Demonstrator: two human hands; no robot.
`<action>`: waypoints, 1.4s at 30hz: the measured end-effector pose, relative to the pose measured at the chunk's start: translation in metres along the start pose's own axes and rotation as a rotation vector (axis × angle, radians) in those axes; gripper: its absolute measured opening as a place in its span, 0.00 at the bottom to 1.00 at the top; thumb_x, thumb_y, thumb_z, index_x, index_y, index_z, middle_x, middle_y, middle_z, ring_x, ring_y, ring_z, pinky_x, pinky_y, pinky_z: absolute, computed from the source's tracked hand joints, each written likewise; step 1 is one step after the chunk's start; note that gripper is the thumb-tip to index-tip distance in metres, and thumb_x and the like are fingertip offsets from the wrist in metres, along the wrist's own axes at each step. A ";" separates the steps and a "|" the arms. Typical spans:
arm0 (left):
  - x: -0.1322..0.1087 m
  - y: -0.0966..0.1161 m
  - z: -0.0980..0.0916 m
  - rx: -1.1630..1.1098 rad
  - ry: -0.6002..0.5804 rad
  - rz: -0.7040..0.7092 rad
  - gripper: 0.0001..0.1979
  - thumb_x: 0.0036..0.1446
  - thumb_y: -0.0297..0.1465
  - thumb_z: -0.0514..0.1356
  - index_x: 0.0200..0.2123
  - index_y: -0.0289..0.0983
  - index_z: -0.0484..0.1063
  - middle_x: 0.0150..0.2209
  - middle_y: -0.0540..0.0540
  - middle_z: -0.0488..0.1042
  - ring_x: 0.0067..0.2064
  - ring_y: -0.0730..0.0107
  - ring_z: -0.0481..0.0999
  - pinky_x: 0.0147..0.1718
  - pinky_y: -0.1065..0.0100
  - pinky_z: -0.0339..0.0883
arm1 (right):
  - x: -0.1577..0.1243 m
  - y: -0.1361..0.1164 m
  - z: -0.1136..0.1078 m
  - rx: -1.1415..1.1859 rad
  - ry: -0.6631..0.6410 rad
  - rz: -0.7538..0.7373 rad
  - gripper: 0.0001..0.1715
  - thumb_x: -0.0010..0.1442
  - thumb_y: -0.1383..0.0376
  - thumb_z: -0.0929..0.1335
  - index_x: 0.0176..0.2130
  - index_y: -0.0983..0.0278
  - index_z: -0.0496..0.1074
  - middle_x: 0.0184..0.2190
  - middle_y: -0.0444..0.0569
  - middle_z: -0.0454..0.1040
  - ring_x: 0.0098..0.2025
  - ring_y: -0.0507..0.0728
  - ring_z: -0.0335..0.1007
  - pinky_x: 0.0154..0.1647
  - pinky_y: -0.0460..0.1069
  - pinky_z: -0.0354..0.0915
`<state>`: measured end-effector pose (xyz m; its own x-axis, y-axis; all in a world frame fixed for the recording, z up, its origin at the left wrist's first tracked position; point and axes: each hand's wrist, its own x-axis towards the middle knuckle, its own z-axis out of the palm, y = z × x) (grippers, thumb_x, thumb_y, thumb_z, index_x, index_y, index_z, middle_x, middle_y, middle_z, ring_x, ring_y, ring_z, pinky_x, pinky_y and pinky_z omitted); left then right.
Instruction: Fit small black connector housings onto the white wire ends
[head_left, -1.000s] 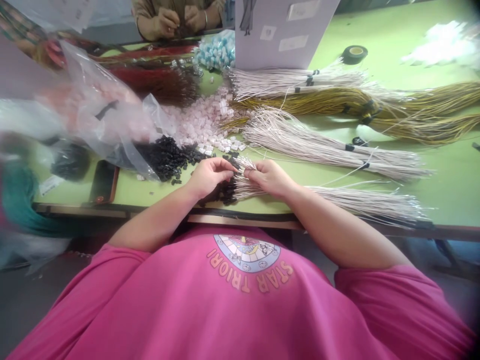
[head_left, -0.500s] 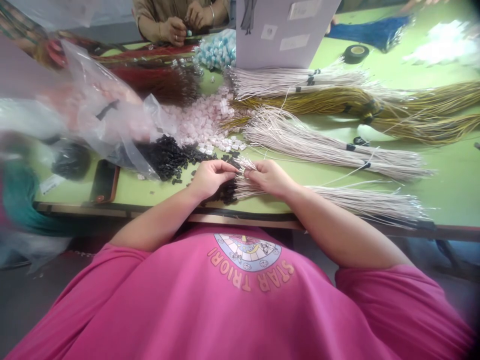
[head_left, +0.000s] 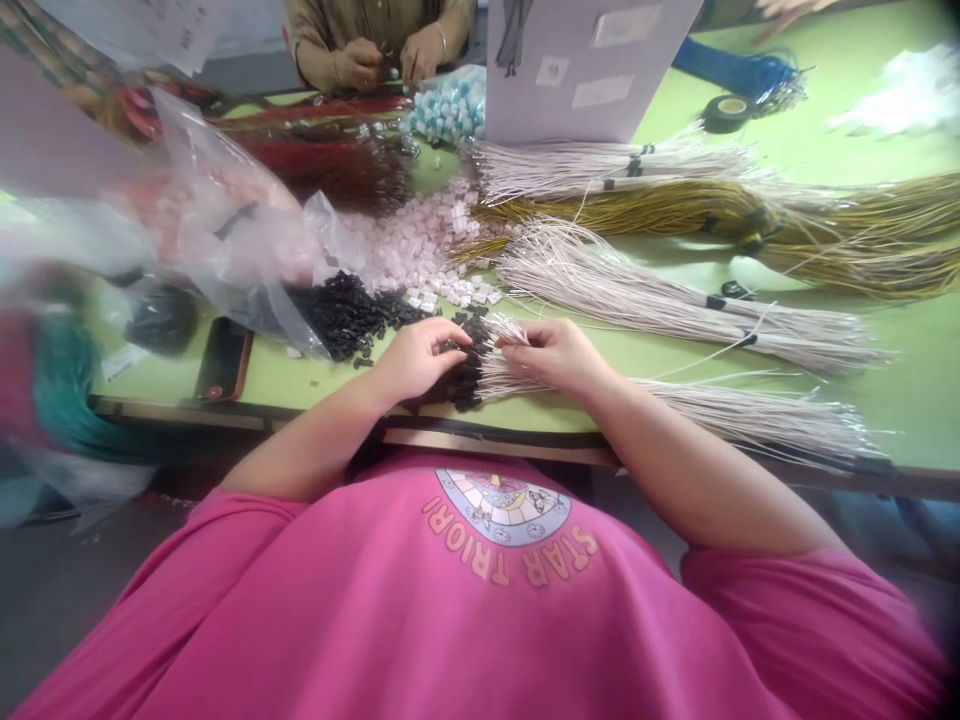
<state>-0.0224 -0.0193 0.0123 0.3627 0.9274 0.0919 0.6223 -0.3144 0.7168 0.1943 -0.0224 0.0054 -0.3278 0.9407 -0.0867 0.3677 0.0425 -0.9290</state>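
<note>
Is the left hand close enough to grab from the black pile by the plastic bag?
Probably yes. The left hand is near the pile of black pieces, and nothing seems to block the side facing it. The plastic bag lies on the pile's other side.

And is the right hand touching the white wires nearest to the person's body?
Touching. The head view shows it: the right hand grips white wires, whose tips stick out past its thumb toward the left hand.

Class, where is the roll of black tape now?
In the head view, the roll of black tape lies at upper right, beside the blue bundle and right of the pale panel.
</note>
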 end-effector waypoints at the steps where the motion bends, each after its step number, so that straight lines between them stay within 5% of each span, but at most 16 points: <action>1: 0.000 -0.006 -0.011 0.097 0.010 0.020 0.09 0.51 0.31 0.58 0.36 0.38 0.75 0.40 0.47 0.74 0.39 0.68 0.72 0.39 0.66 0.65 | 0.000 -0.001 -0.001 0.017 -0.016 0.024 0.14 0.47 0.59 0.66 0.30 0.68 0.74 0.22 0.43 0.67 0.25 0.49 0.59 0.28 0.45 0.55; 6: 0.001 -0.048 -0.050 0.531 0.034 -0.172 0.09 0.52 0.31 0.56 0.36 0.38 0.74 0.38 0.45 0.73 0.37 0.64 0.70 0.39 0.62 0.62 | -0.001 -0.003 -0.001 0.026 -0.047 0.082 0.13 0.47 0.61 0.66 0.31 0.67 0.72 0.20 0.42 0.68 0.22 0.48 0.58 0.24 0.44 0.53; 10: 0.003 -0.066 -0.045 0.539 -0.006 -0.210 0.10 0.51 0.35 0.58 0.37 0.38 0.73 0.37 0.44 0.71 0.34 0.65 0.69 0.36 0.64 0.61 | -0.001 -0.005 0.002 -0.012 -0.047 0.090 0.10 0.48 0.61 0.65 0.25 0.67 0.68 0.18 0.42 0.67 0.20 0.47 0.58 0.22 0.44 0.52; 15: 0.004 -0.072 -0.036 0.373 0.088 -0.168 0.06 0.50 0.31 0.58 0.30 0.37 0.73 0.33 0.45 0.69 0.34 0.67 0.67 0.39 0.65 0.59 | 0.001 0.000 0.006 0.029 -0.023 0.077 0.12 0.48 0.61 0.64 0.19 0.66 0.63 0.13 0.39 0.60 0.16 0.45 0.50 0.19 0.44 0.47; 20: -0.003 -0.043 -0.042 0.245 0.090 -0.113 0.08 0.53 0.32 0.55 0.33 0.38 0.73 0.34 0.46 0.72 0.37 0.66 0.69 0.41 0.66 0.59 | 0.004 0.005 0.008 0.177 -0.054 0.134 0.09 0.46 0.63 0.64 0.25 0.68 0.69 0.20 0.45 0.71 0.18 0.47 0.57 0.19 0.45 0.51; 27: 0.003 0.018 -0.013 -0.162 -0.193 -0.131 0.11 0.51 0.33 0.58 0.38 0.36 0.73 0.40 0.45 0.75 0.41 0.66 0.73 0.43 0.64 0.65 | 0.001 -0.001 0.007 0.164 -0.042 0.098 0.04 0.46 0.66 0.63 0.24 0.65 0.64 0.17 0.41 0.65 0.17 0.46 0.54 0.19 0.44 0.50; 33: 0.016 0.013 0.012 -0.432 -0.134 -0.181 0.09 0.47 0.29 0.61 0.34 0.34 0.71 0.36 0.46 0.75 0.39 0.69 0.73 0.44 0.64 0.65 | 0.000 -0.001 0.005 0.145 -0.025 0.091 0.02 0.42 0.68 0.63 0.21 0.66 0.63 0.16 0.39 0.57 0.20 0.46 0.51 0.20 0.45 0.46; 42: 0.011 0.005 0.013 -0.576 -0.088 -0.220 0.11 0.43 0.31 0.65 0.33 0.35 0.73 0.33 0.47 0.75 0.36 0.71 0.73 0.42 0.65 0.66 | 0.000 -0.002 0.007 0.228 -0.017 0.114 0.10 0.44 0.62 0.66 0.25 0.68 0.68 0.17 0.40 0.60 0.21 0.47 0.52 0.23 0.45 0.50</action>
<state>-0.0064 -0.0132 0.0078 0.3394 0.9302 -0.1396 0.2235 0.0643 0.9726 0.1876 -0.0249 0.0050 -0.3111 0.9291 -0.2002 0.1978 -0.1427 -0.9698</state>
